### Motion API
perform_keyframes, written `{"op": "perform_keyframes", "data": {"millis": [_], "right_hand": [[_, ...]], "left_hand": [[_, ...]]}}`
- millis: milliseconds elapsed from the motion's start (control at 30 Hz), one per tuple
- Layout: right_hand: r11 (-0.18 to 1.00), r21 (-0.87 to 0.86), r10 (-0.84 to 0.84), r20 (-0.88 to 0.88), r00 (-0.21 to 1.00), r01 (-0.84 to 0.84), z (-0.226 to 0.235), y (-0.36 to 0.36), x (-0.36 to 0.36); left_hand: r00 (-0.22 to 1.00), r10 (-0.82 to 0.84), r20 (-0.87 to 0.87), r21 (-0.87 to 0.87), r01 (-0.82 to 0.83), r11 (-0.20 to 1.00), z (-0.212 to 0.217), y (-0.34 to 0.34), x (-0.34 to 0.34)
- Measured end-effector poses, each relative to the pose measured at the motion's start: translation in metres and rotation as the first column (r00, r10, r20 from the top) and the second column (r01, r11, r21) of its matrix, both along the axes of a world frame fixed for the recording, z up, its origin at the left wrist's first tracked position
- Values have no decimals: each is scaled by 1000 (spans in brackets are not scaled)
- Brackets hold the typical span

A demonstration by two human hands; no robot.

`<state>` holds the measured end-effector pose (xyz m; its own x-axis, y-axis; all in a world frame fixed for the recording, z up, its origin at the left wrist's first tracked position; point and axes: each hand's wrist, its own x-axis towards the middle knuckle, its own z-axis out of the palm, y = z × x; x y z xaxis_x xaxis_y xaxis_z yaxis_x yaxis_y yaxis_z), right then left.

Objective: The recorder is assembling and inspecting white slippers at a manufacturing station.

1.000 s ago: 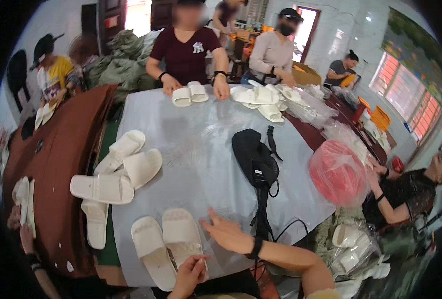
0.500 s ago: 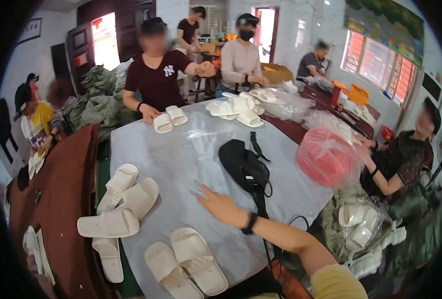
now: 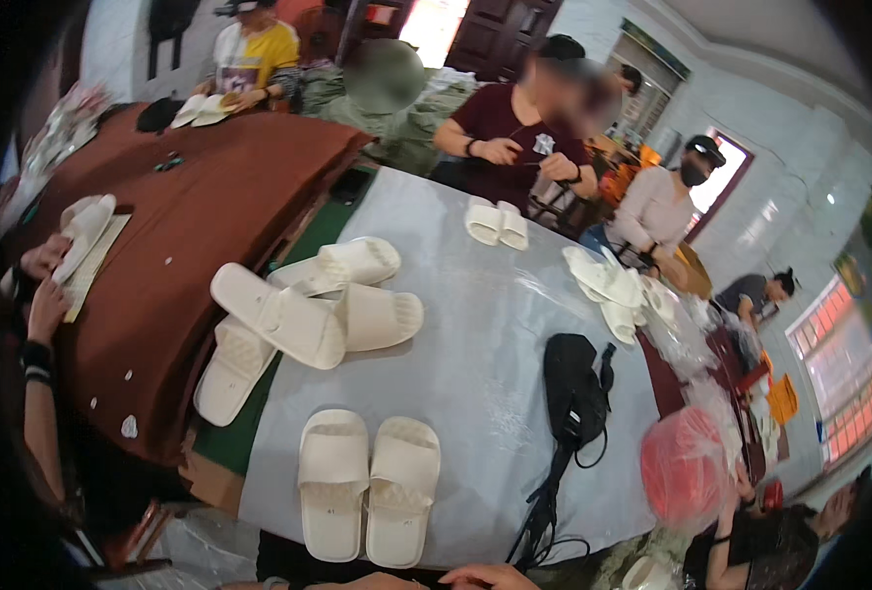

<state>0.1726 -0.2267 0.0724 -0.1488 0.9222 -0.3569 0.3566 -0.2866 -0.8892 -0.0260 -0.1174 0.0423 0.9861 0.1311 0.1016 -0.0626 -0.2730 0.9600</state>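
Note:
At the lower edge my left hand (image 3: 385, 583) and my right hand (image 3: 492, 576) show only in part, close together, their fingers mostly cut off. Just beyond them a pair of cream slippers lies side by side on the grey table cover (image 3: 485, 393): a left slipper (image 3: 332, 472) and a right slipper (image 3: 402, 482), open toes pointing away from me. Further left, several cream slippers (image 3: 303, 315) overlap in a loose heap at the table's edge. To the right is a black bag (image 3: 571, 388) with straps trailing toward me. Neither hand visibly touches a slipper.
A brown-covered table (image 3: 200, 226) adjoins on the left, where another person's hands hold a slipper (image 3: 87, 231). Across the table, a person in a dark red shirt (image 3: 514, 123) stands behind a slipper pair (image 3: 496, 224). A slipper pile (image 3: 608, 285) and red plastic-wrapped bundle (image 3: 687, 467) are at right.
My view has swung left and tilted. My right hand has drawn back from over the table to the lower edge. The person opposite has let go of the far slipper pair and brought both hands together.

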Motion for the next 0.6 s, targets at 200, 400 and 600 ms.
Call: {"op": "perform_keyframes", "data": {"millis": [200,400,600], "right_hand": [[929,363,158,-225,961,-68,-11,-19,61],[234,-489,-677,-703,-220,841,-36,-29,34],[888,-70,201,-830,-521,454,-69,2,29]], "left_hand": [[977,37,209,-626,105,773,-17,36,-35],[803,417,425,-897,313,311,-23,30,-53],[723,658,211,-974,211,80,-23,22,-44]]}}
